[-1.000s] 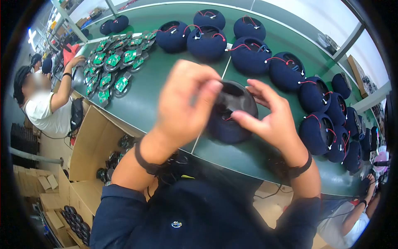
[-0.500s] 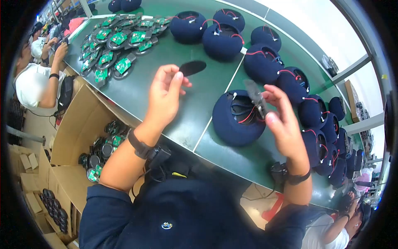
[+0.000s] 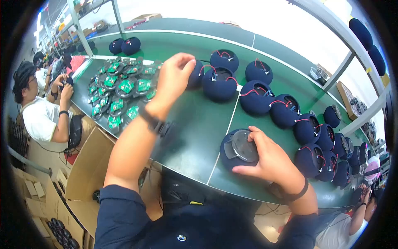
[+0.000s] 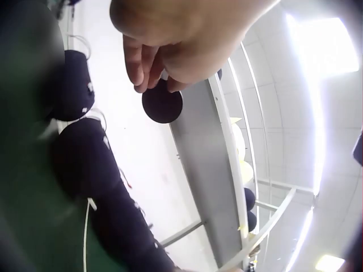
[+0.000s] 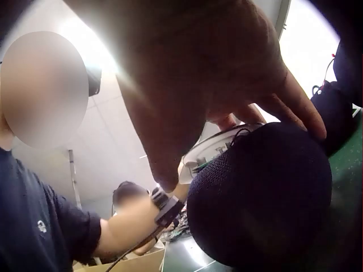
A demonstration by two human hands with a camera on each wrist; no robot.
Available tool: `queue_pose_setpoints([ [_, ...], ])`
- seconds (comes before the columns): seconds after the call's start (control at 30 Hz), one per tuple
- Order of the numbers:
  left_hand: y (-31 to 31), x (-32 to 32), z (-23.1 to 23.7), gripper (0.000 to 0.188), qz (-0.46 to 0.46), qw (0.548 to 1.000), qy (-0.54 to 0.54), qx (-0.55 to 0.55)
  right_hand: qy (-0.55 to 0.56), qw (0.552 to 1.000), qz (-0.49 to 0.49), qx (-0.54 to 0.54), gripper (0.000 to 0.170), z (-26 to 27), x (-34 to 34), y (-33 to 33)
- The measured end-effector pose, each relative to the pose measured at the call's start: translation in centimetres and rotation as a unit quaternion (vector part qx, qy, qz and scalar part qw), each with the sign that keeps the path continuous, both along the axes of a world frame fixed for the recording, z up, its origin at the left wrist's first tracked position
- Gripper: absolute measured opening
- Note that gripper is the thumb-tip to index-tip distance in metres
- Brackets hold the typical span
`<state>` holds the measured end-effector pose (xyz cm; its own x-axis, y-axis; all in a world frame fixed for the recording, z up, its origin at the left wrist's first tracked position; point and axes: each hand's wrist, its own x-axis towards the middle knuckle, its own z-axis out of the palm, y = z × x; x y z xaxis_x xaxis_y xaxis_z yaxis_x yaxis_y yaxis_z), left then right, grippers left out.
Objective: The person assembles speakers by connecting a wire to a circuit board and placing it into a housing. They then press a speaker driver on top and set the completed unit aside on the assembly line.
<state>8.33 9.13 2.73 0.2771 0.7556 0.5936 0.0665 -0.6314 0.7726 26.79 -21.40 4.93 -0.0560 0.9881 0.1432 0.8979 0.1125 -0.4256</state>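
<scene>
Raised over the bench, my left hand (image 3: pixel 174 79) has its fingertips together. In the left wrist view its fingers and thumb pinch the edge of a thin black disc (image 4: pixel 163 105). A dark blue fabric ball (image 3: pixel 233 162) sits on the green bench, with a round grey plastic cover (image 3: pixel 244 145) over its opening. My right hand (image 3: pixel 271 159) grips the cover from the right, thumb at the near side and fingers at the far side. From the right wrist view, the cover (image 5: pixel 212 148) stands partly raised from the ball (image 5: pixel 264 195), with a wire between them.
Several blue balls (image 3: pixel 284 112) with red wires curve along the bench's back and right. Left on the bench lies a pile of discs with green boards (image 3: pixel 126 86). An open cardboard box (image 3: pixel 89 166) stands below the near edge. A seated person (image 3: pixel 43 116) is at the left.
My left hand has risen, carrying the black disc up. My right hand has lowered the plastic cover from upright onto the ball's opening. The head view has shifted.
</scene>
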Motion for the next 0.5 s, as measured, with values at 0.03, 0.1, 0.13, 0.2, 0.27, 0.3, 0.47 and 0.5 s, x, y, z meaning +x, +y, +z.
queue_pose_setpoints([
  [0.03, 1.6, 0.8, 1.3, 0.023, -0.003, 1.0, 0.0, 0.006, -0.017, 1.0, -0.006, -0.011, 0.076, -0.3, -0.1, 0.3],
  [0.1, 4.2, 2.7, 3.2, 0.023, 0.109, 0.976, 0.186, 0.035, -0.028, 0.999, -0.021, -0.019, 0.081, -0.4, -0.5, 0.5],
  [0.13, 5.9, 3.5, 3.6, 0.023, 0.104, 0.976, 0.188, 0.041, -0.011, 0.999, -0.017, -0.028, 0.083, -0.1, -0.7, 0.8],
  [0.2, 10.0, 5.1, 2.8, 0.02, 0.151, 0.932, 0.308, 0.122, 0.014, 1.0, -0.014, -0.024, 0.088, 0.1, -0.7, 1.2],
  [0.27, 14.3, 6.9, 1.7, 0.018, 0.168, 0.908, 0.357, 0.138, 0.022, 0.999, -0.025, -0.022, 0.09, 0.4, -0.1, 1.3],
  [0.3, 15.9, 7.7, 1.6, 0.017, 0.188, 0.882, 0.404, 0.149, 0.028, 0.999, -0.03, -0.024, 0.091, 0.6, 0.4, 1.3],
  [0.47, 18.9, 10.2, 2.1, 0.014, 0.173, 0.828, 0.509, 0.158, 0.07, 0.994, -0.084, 0.006, 0.097, 4.9, 5.3, 2.1],
  [0.5, 19.3, 10.5, 2.1, 0.015, 0.167, 0.817, 0.528, 0.161, 0.058, 0.994, -0.088, 0.038, 0.094, 6.0, 6.5, 2.4],
])
